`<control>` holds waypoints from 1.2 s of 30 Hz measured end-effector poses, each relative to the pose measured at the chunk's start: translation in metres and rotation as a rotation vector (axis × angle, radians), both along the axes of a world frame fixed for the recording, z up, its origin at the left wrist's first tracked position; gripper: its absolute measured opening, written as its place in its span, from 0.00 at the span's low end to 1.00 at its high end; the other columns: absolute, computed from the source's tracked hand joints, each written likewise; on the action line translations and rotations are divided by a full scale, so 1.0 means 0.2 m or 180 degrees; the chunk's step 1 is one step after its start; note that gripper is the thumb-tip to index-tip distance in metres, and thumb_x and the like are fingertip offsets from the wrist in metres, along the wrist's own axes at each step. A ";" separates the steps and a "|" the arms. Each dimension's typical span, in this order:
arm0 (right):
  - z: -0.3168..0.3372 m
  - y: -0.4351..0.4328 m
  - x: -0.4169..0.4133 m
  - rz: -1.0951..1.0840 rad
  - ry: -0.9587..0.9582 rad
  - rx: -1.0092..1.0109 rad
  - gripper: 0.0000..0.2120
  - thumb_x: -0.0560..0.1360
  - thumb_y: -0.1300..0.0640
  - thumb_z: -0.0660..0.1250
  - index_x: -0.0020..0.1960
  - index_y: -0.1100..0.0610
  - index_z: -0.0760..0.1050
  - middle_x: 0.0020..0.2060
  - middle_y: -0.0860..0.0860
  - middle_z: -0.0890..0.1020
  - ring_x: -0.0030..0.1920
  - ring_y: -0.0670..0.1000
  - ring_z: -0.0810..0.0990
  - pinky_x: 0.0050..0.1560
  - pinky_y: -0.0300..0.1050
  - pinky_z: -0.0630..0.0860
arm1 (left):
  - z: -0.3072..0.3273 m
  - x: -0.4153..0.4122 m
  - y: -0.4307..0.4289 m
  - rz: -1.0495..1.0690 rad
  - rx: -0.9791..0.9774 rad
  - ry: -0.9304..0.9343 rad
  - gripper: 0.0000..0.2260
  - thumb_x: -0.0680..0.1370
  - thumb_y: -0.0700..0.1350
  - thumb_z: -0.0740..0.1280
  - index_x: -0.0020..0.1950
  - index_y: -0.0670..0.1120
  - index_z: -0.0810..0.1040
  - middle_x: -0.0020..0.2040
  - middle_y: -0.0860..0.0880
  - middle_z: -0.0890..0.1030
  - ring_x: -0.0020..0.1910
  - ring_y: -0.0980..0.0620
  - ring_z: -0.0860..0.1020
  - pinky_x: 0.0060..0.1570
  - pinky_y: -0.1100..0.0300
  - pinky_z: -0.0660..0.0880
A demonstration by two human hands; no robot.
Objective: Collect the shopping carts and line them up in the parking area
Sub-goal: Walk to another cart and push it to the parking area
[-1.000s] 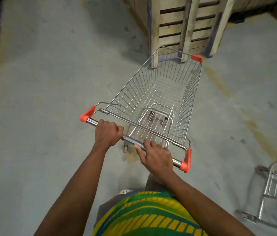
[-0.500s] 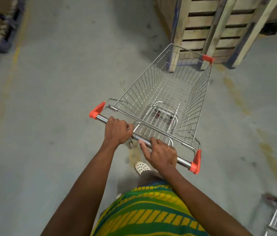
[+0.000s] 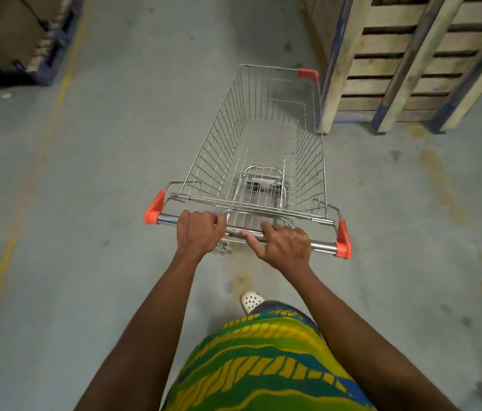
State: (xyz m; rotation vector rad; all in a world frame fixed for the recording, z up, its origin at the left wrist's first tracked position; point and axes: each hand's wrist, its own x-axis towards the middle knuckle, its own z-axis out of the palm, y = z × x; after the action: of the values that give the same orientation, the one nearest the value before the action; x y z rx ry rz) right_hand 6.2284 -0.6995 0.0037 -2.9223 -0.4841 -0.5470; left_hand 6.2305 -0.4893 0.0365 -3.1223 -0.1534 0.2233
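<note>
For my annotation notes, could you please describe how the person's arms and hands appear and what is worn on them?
Both arms are bare to the frame's bottom edge: no sleeves, gloves, watch or rings visible on the left hand or right hand. Below them shows a green, yellow and blue patterned garment and a white perforated clog.

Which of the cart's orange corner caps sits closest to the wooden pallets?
The orange cap on the basket's front right corner, right beside the leaning wooden pallets. The two handle-end caps, left and right, sit near the hands, well away from the pallets.
</note>
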 end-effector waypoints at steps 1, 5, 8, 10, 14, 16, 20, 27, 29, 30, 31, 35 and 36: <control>0.00 0.02 0.03 0.0046 -0.0044 0.0021 0.28 0.78 0.29 0.60 0.34 0.52 0.76 0.26 0.50 0.79 0.26 0.57 0.80 0.31 0.45 0.71 | 0.00 0.00 0.02 -0.0004 0.0058 -0.0019 0.38 0.72 0.56 0.34 0.48 0.44 0.83 0.44 0.43 0.86 0.43 0.40 0.81 0.48 0.50 0.66; 0.01 0.10 0.16 0.0358 -0.0140 0.0030 0.28 0.77 0.30 0.62 0.34 0.52 0.77 0.26 0.51 0.79 0.27 0.57 0.80 0.32 0.45 0.72 | 0.03 -0.01 0.09 -0.0040 0.0276 0.0069 0.42 0.68 0.52 0.29 0.56 0.46 0.80 0.49 0.45 0.84 0.46 0.41 0.81 0.44 0.50 0.60; 0.01 0.17 0.26 0.0650 -0.0177 0.0053 0.28 0.78 0.32 0.61 0.32 0.53 0.78 0.25 0.51 0.79 0.25 0.55 0.79 0.32 0.43 0.71 | 0.04 -0.04 0.14 0.0154 0.0346 0.0050 0.41 0.69 0.52 0.28 0.56 0.46 0.79 0.48 0.45 0.84 0.44 0.42 0.80 0.42 0.51 0.60; 0.01 0.23 0.31 0.0859 -0.0177 0.0040 0.29 0.79 0.32 0.60 0.32 0.53 0.77 0.24 0.51 0.78 0.24 0.54 0.77 0.31 0.42 0.68 | 0.03 -0.07 0.18 0.0430 0.0321 0.0061 0.40 0.70 0.52 0.29 0.55 0.46 0.80 0.46 0.45 0.84 0.43 0.41 0.80 0.41 0.51 0.60; 0.01 0.37 0.40 0.1310 -0.0125 0.0002 0.29 0.80 0.34 0.59 0.31 0.54 0.77 0.23 0.51 0.76 0.22 0.54 0.75 0.31 0.41 0.68 | 0.04 -0.15 0.22 0.1204 0.0166 -0.0149 0.36 0.75 0.55 0.35 0.48 0.46 0.83 0.43 0.45 0.85 0.41 0.40 0.81 0.40 0.53 0.62; 0.02 0.45 0.44 0.1533 -0.0054 -0.0013 0.30 0.80 0.34 0.58 0.31 0.54 0.77 0.23 0.51 0.77 0.23 0.55 0.76 0.32 0.42 0.69 | 0.04 -0.19 0.24 0.1583 0.0068 -0.0241 0.31 0.80 0.54 0.42 0.47 0.44 0.84 0.42 0.43 0.85 0.41 0.40 0.81 0.41 0.53 0.65; 0.00 0.62 0.48 0.1980 0.0007 0.0018 0.32 0.82 0.36 0.54 0.30 0.55 0.76 0.21 0.51 0.74 0.21 0.55 0.74 0.32 0.42 0.70 | 0.04 -0.31 0.28 0.2192 -0.0020 -0.0278 0.28 0.80 0.54 0.47 0.44 0.43 0.84 0.36 0.42 0.84 0.33 0.42 0.78 0.37 0.55 0.64; 0.02 0.94 0.42 0.2785 0.0105 -0.0053 0.31 0.82 0.39 0.55 0.30 0.55 0.79 0.21 0.51 0.75 0.21 0.54 0.74 0.33 0.42 0.67 | 0.06 -0.57 0.29 0.3268 -0.0335 -0.0386 0.27 0.82 0.53 0.51 0.35 0.42 0.83 0.27 0.42 0.79 0.27 0.42 0.78 0.33 0.57 0.68; 0.03 1.03 0.36 0.2984 0.0218 -0.0177 0.31 0.82 0.39 0.54 0.32 0.55 0.81 0.22 0.52 0.77 0.24 0.56 0.77 0.35 0.43 0.69 | 0.07 -0.66 0.29 0.3554 -0.0390 -0.0402 0.27 0.83 0.52 0.53 0.36 0.42 0.83 0.29 0.42 0.80 0.29 0.41 0.79 0.35 0.56 0.72; 0.03 1.08 0.33 0.3084 0.0269 -0.0251 0.31 0.82 0.40 0.53 0.33 0.55 0.82 0.23 0.52 0.78 0.25 0.56 0.77 0.37 0.44 0.69 | 0.08 -0.70 0.29 0.3716 -0.0439 -0.0429 0.26 0.84 0.52 0.54 0.37 0.42 0.83 0.31 0.41 0.81 0.32 0.40 0.80 0.37 0.54 0.73; 0.04 1.12 0.29 0.3182 0.0316 -0.0346 0.31 0.83 0.40 0.52 0.33 0.54 0.82 0.24 0.52 0.78 0.25 0.56 0.77 0.38 0.44 0.69 | 0.08 -0.74 0.28 0.3853 -0.0462 -0.0464 0.26 0.84 0.52 0.54 0.37 0.41 0.83 0.32 0.41 0.82 0.34 0.40 0.81 0.39 0.54 0.74; 0.05 1.26 0.11 0.3517 0.0413 -0.0596 0.31 0.83 0.41 0.49 0.34 0.54 0.82 0.25 0.50 0.78 0.27 0.55 0.76 0.41 0.44 0.69 | 0.07 -0.94 0.25 0.4199 -0.0320 -0.0470 0.27 0.85 0.54 0.51 0.43 0.43 0.84 0.39 0.43 0.84 0.42 0.41 0.83 0.45 0.54 0.73; 0.06 1.29 0.06 0.3620 0.0433 -0.0609 0.31 0.83 0.42 0.50 0.34 0.53 0.82 0.25 0.50 0.78 0.27 0.55 0.76 0.42 0.45 0.69 | 0.07 -1.00 0.24 0.4277 -0.0302 -0.0455 0.27 0.85 0.54 0.50 0.43 0.44 0.84 0.40 0.43 0.84 0.43 0.41 0.83 0.45 0.54 0.72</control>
State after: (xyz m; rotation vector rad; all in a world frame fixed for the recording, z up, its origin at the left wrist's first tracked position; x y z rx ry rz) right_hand 6.2399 -0.4407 0.0149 -2.2234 -2.0001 -0.1202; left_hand 6.0311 -0.4415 0.0504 -2.5012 -2.1807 -0.0194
